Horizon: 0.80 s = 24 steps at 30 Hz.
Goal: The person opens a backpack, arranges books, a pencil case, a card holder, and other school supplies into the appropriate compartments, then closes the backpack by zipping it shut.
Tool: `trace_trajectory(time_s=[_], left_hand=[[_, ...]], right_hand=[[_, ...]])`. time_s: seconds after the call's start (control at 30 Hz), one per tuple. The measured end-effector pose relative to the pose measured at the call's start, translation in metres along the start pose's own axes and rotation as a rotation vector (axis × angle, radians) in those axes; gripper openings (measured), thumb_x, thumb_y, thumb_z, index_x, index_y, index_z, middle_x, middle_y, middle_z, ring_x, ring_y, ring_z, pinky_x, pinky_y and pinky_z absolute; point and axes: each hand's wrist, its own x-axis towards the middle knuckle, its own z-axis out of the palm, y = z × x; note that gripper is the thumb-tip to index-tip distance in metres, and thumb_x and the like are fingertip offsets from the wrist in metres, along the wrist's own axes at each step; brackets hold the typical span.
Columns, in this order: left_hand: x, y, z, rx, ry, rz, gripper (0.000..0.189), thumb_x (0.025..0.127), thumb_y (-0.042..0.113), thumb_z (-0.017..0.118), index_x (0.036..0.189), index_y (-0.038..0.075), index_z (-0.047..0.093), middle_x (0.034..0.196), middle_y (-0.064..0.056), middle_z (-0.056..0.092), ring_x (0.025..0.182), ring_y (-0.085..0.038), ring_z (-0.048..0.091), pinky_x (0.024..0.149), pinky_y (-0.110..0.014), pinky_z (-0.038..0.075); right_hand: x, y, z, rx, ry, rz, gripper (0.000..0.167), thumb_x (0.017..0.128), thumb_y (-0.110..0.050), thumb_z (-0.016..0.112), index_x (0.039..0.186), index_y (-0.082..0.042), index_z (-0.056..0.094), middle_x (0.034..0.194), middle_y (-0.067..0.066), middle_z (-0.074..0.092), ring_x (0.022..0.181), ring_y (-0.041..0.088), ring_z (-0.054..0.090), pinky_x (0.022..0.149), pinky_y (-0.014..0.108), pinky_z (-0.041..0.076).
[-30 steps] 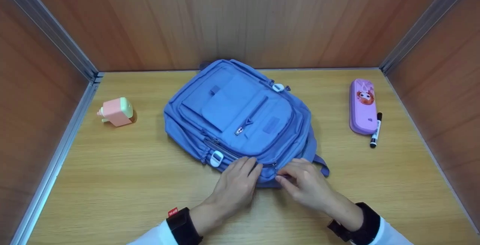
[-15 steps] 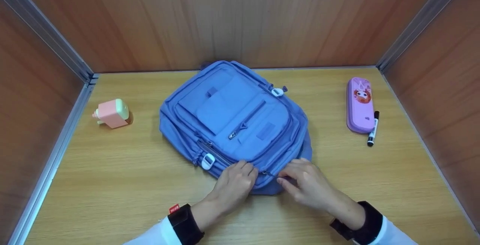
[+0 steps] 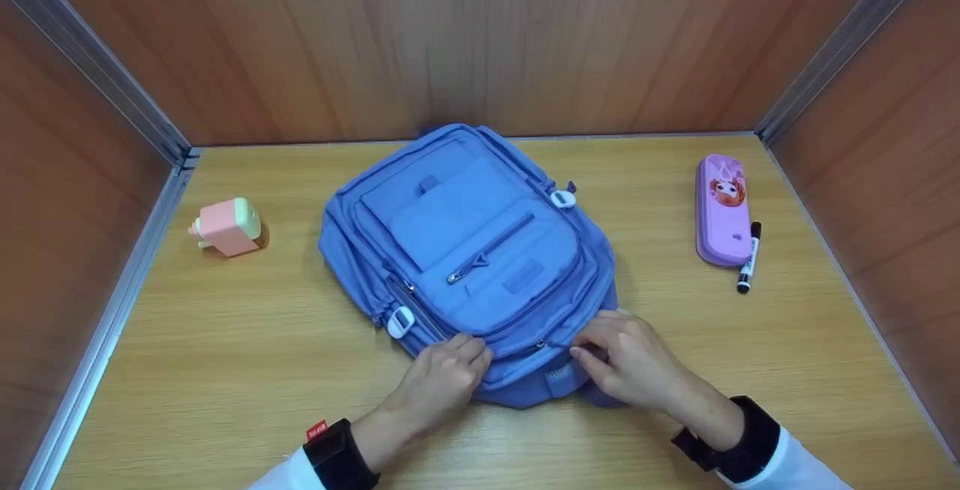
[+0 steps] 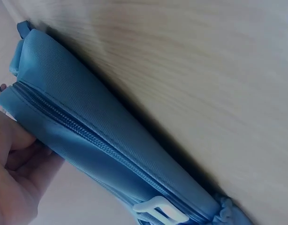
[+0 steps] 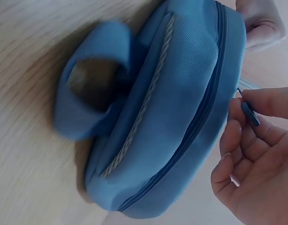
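Observation:
A blue backpack (image 3: 480, 197) lies on its back on the table, its near end toward me. My left hand (image 3: 450, 370) grips the edge of its front part; in the left wrist view the fingers (image 4: 41, 164) curl against the fabric beside a long zipper (image 4: 97, 140). At the near end, my right hand (image 3: 637, 359) pinches a zipper pull (image 5: 249, 113) between thumb and fingers. Its thin cord stretches from the slider (image 3: 540, 344). In the right wrist view, a loop handle (image 5: 71, 112) stands out from the bag's end.
A pink bottle-shaped item with a mint-green end (image 3: 229, 227) lies at the left. On the right are a purple pencil case (image 3: 726, 227) and a black-and-white marker (image 3: 748, 259) beside it. Wooden panels (image 3: 480, 40) enclose the back and sides.
The backpack has turned slightly and its near end has come closer to me. My left hand has moved left and nearer; my right hand has shifted a little right, drawing the pull's cord out.

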Motion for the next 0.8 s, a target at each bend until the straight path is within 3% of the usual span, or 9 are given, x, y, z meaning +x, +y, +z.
trace_trajectory(time_s=[0.2,0.37,0.8], left_hand=[[-0.009,-0.006,-0.004,-0.033,-0.027,-0.005,0.022,0.083,-0.009,0.07,0.101,0.0,0.078,0.092,-0.007,0.074,0.08,-0.017,0.069,0.07,-0.024,0.062],[-0.014,-0.011,-0.005,-0.049,-0.013,0.001,0.022,0.083,-0.009,0.07,0.102,0.0,0.078,0.093,-0.007,0.074,0.081,-0.017,0.07,0.072,-0.025,0.062],[-0.014,-0.017,-0.007,-0.055,0.003,0.067,0.023,0.083,-0.009,0.068,0.101,0.0,0.079,0.093,-0.008,0.074,0.082,-0.016,0.07,0.075,-0.022,0.061]], right_hand=[[-0.002,0.005,-0.006,0.012,-0.021,0.053,0.013,0.085,-0.001,0.078,0.086,-0.014,0.075,0.08,-0.012,0.065,0.075,0.004,0.055,0.067,0.031,0.05],[-0.004,0.007,-0.008,0.029,-0.046,0.084,0.012,0.086,-0.002,0.077,0.085,-0.013,0.075,0.08,-0.012,0.064,0.075,0.004,0.055,0.065,0.028,0.051],[-0.003,0.008,-0.012,0.084,-0.122,0.171,0.01,0.092,-0.003,0.074,0.089,-0.012,0.076,0.082,-0.012,0.063,0.075,0.004,0.056,0.063,0.025,0.051]])
